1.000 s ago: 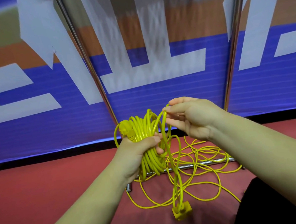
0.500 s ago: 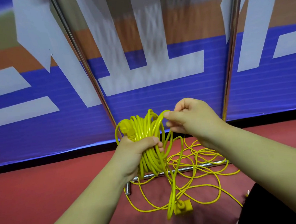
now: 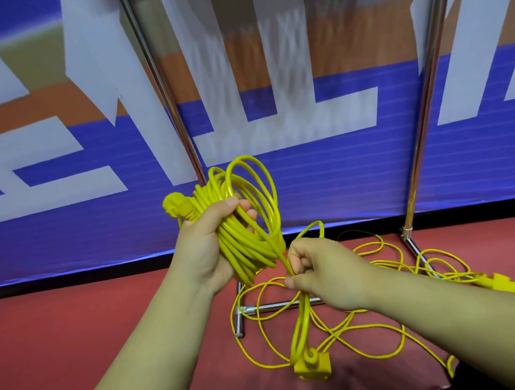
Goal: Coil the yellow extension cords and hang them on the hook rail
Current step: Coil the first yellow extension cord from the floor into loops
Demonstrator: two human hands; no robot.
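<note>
My left hand (image 3: 207, 249) grips a thick bundle of coiled yellow extension cord (image 3: 246, 225), whose plug (image 3: 175, 209) sticks out at the upper left. My right hand (image 3: 321, 272) pinches the cord's loose run just below the coil. That run hangs down to a yellow socket block (image 3: 312, 368) near the floor. More yellow cord (image 3: 378, 323) lies loose and tangled on the red floor, and another yellow plug end (image 3: 503, 283) lies at the right. No hooks are in view.
A chrome rack frame stands ahead: two upright poles (image 3: 165, 89) (image 3: 425, 94) and a low base bar (image 3: 269, 307) on the red floor. A blue, white and orange banner (image 3: 324, 175) hangs behind. A dark object (image 3: 502, 375) fills the bottom right corner.
My right hand has dropped from the top of the coil to a point below it, sliding down the loose cord. The coil in my left hand is higher and tilted more.
</note>
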